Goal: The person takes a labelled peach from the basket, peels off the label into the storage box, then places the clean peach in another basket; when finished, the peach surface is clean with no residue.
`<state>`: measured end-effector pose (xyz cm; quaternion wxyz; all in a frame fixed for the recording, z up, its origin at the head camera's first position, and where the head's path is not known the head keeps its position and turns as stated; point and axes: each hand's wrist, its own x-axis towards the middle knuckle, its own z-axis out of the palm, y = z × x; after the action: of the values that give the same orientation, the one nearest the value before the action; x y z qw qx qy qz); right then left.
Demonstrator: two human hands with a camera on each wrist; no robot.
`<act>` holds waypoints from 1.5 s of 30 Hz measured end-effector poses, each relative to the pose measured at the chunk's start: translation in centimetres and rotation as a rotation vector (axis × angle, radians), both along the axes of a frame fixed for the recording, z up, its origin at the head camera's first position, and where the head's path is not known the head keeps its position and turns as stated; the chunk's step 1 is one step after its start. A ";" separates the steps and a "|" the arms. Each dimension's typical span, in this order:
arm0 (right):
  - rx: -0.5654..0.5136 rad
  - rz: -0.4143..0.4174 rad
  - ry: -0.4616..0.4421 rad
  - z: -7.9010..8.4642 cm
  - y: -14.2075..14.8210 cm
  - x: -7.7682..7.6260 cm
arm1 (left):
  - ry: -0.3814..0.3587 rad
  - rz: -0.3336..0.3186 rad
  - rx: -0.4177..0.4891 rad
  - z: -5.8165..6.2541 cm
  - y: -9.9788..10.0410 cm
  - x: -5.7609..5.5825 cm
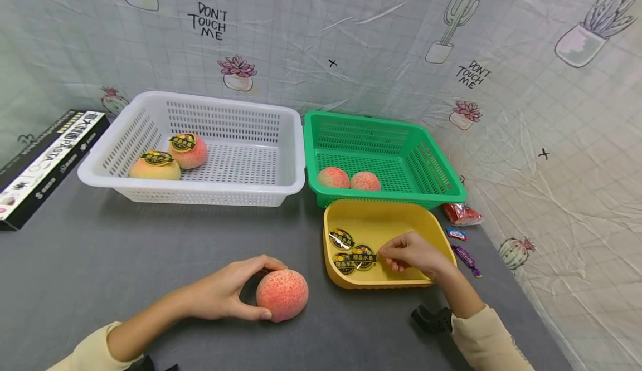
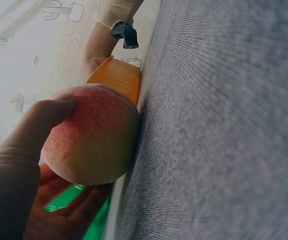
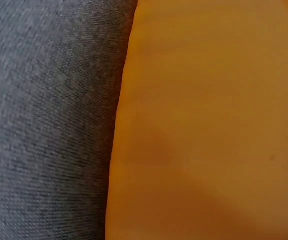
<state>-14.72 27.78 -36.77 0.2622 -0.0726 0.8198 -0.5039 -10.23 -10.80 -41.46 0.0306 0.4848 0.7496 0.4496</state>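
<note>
On the grey table, my left hand (image 1: 236, 290) holds a pink-red peach (image 1: 283, 296), thumb at its near side and fingers curved round the far side. The left wrist view shows that peach (image 2: 91, 135) with a paler yellowish underside, close to the table cloth. My right hand (image 1: 413, 254) reaches into a yellow tray (image 1: 396, 212) and pinches the right edge of a black-and-gold fruit sticker (image 1: 363, 257) between thumb and forefinger. Two similar stickers (image 1: 341, 239) lie just left of it in the tray. Only the tray's side wall (image 3: 199, 120) and cloth fill the right wrist view.
Behind, a white basket (image 1: 200, 184) contains two stickered peaches (image 1: 188, 154). A green basket (image 1: 396, 197) beside it contains two plain peaches (image 1: 333, 177). A black-and-white box (image 1: 47, 162) lies far left. Small wrapped sweets (image 1: 466, 259) lie right of the tray.
</note>
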 end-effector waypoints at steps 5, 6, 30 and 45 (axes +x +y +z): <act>-0.008 -0.023 -0.004 -0.1 0.4 -0.1 | 0.000 -0.011 0.009 -0.1 0.1 -0.1; -0.021 -0.024 -0.002 -0.1 0.6 -0.1 | -0.001 -0.012 0.010 -0.1 0.1 -0.1; -0.207 0.411 0.746 0.1 -10.8 4.7 | 0.467 0.401 0.025 6.8 -3.6 -5.6; 0.156 0.735 0.905 -1.1 -15.2 5.1 | 0.507 0.590 -0.111 5.7 -2.7 -8.8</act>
<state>-9.57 12.62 -37.84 0.0485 -0.5405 0.8058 -0.2371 -19.08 -13.50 -35.79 -0.2599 0.3417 0.8637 0.2640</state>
